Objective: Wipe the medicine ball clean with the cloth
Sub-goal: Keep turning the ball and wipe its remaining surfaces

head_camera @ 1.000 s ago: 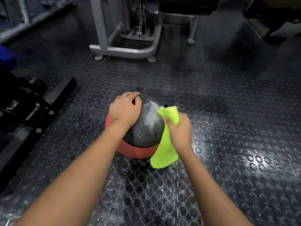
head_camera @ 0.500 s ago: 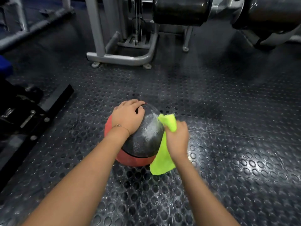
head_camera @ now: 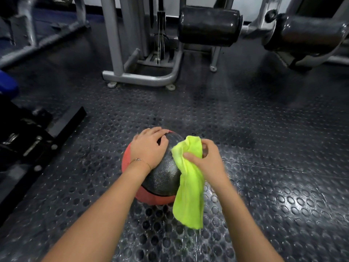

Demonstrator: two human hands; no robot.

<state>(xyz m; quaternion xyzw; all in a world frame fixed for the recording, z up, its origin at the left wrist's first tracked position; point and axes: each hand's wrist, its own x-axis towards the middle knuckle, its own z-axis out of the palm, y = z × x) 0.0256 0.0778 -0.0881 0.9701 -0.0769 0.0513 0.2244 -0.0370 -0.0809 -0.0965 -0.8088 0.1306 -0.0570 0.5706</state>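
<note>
A black and red medicine ball [head_camera: 162, 178] rests on the studded rubber floor in front of me. My left hand [head_camera: 149, 148] lies flat on its top left, fingers spread over the far side. My right hand [head_camera: 207, 163] grips a bright yellow-green cloth [head_camera: 188, 190] against the ball's upper right. The cloth's top edge drapes over the ball and its long tail hangs down past the ball's right side to the floor. The ball's right flank is hidden behind the cloth and hand.
A grey steel machine base [head_camera: 143, 78] stands on the floor beyond the ball. Black padded rollers [head_camera: 209, 25] hang at the upper right. A black bench frame with bolts [head_camera: 43, 142] runs along the left. The floor [head_camera: 273, 167] looks wet and shiny.
My right hand has shifted the cloth up onto the ball's upper right side. My left hand stays on top of the ball. The view has tilted up, showing more of the machines.
</note>
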